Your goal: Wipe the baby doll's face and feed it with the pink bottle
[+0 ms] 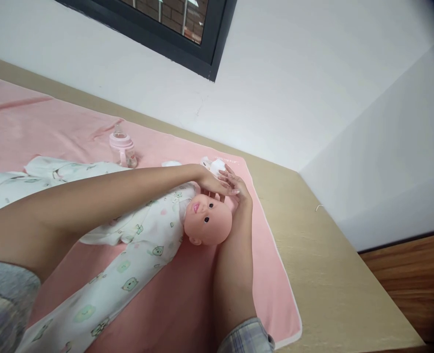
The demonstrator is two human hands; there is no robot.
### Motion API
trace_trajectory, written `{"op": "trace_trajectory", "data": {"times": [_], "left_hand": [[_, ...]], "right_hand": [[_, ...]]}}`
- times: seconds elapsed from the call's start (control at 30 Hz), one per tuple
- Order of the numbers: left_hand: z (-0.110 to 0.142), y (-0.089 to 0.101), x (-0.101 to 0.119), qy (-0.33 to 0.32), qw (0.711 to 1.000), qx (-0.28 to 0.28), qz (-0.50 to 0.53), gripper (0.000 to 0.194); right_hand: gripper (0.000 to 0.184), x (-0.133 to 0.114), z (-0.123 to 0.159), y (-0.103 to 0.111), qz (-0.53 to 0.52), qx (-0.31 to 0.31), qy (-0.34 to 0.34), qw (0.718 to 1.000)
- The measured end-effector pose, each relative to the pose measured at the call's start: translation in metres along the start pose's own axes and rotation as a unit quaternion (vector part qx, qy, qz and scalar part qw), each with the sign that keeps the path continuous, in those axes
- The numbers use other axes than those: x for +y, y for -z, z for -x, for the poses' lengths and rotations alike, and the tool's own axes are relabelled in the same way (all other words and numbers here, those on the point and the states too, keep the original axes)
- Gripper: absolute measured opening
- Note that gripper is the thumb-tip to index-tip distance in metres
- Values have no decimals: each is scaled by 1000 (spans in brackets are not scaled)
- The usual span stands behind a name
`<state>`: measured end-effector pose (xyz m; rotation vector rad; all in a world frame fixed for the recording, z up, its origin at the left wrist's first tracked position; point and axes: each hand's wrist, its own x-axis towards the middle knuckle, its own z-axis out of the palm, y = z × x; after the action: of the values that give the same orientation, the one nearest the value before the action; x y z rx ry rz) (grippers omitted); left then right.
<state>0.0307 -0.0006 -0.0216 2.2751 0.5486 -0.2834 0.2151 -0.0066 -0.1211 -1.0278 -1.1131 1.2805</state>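
A baby doll [207, 220] lies on its back on a pink mat [187, 294], its bald head to the right. It wears a white outfit [158, 230] printed with green animals. My left arm reaches across the doll's body, and my left hand [215, 182] is at the far side of the head, fingers extended and some partly hidden behind it. From the near side, my right forearm passes the crown, close against it. My right hand [237, 184] has its fingers spread and overlaps the left fingertips. Neither hand is closed on anything visible.
A baby bottle [123, 149] with a pink collar and handle stands behind the doll. Small white items [217, 166] lie beyond my hands, partly hidden. The mat covers a wooden table [312, 255] against a white wall [275, 88], below a dark-framed window [205, 54].
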Motion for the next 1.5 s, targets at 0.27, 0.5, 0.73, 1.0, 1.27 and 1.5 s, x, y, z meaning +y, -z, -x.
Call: {"op": "trace_trajectory", "data": {"times": [0.27, 0.5, 0.73, 1.0, 1.27, 1.5], "left_hand": [[46, 33, 4, 25, 999, 27, -10, 81], [84, 18, -3, 47, 996, 81, -1, 78], [84, 13, -23, 38, 977, 200, -65, 71], [68, 8, -33, 28, 909, 414, -34, 105], [96, -7, -16, -74, 873, 448, 179, 41], [128, -31, -8, -78, 886, 375, 261, 42]], "right_hand": [[49, 7, -6, 0, 31, -10, -33, 999], [45, -1, 0, -3, 7, -6, -39, 999], [41, -18, 13, -4, 18, -21, 16, 999], [43, -86, 48, -19, 102, -207, 42, 972], [46, -117, 71, -42, 130, -213, 51, 967], [63, -92, 56, -24, 82, -112, 47, 989]]}}
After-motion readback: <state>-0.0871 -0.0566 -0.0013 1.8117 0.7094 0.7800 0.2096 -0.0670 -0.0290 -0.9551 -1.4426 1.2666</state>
